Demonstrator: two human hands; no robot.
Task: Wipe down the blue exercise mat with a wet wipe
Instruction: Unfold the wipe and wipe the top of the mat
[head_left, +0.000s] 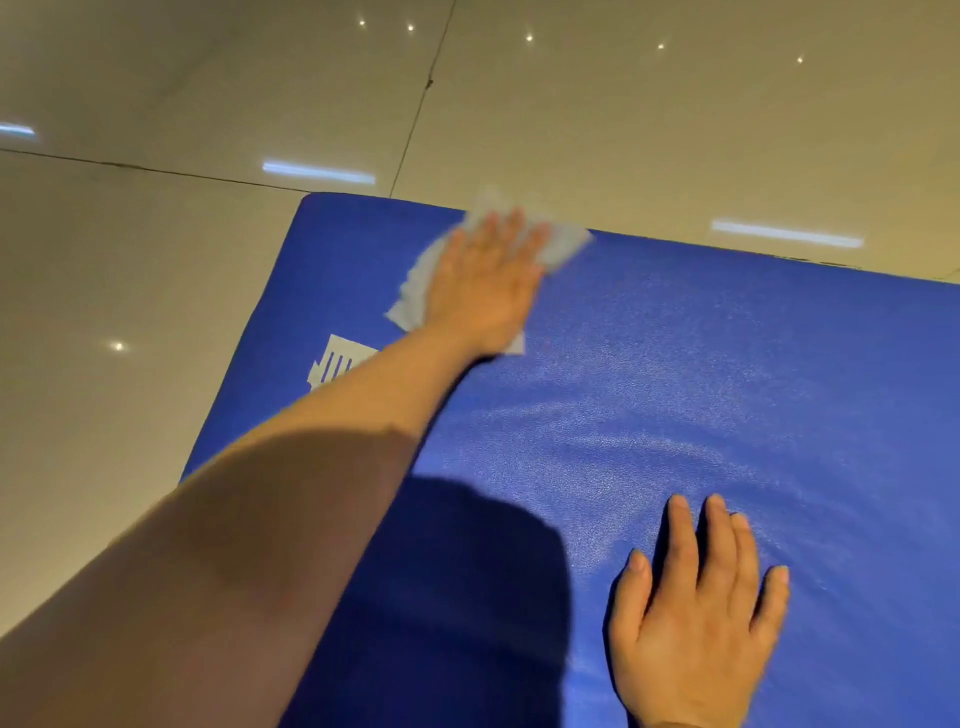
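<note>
Mat (701, 364) lies flat on tile floor (156, 260), blue, its far left corner near the middle of the head view. Only one view to note.

Left hand (485, 283) reaches out to that far corner, fingers straight and lying close together, palm pressing wipe (415, 280) flat against the mat. Wipe spreads out past my fingers on both sides and is blurred, so its exact edges are hard to tell. It sits just at the mat's far edge, touching it.

Right hand (698, 618) rests on the near part of the mat, fingers spread wide and straight, holding nothing, bracing me. Pale streaks curve across the mat between my two hands; I judge them to be damp sheen. White logo (337, 364) shows just beside my left forearm.

Risks, as I judge them: the wipe is at the rim, so a push further out could carry it off onto the tile and pick up floor grit. A flat palm holds it only by pressure, so it could bunch or slip out. Leaning this far, my bracing hand could slide on a damp surface. The shadowed near corner could get missed.

Containers: none in sight, no wipe pack either.
</note>
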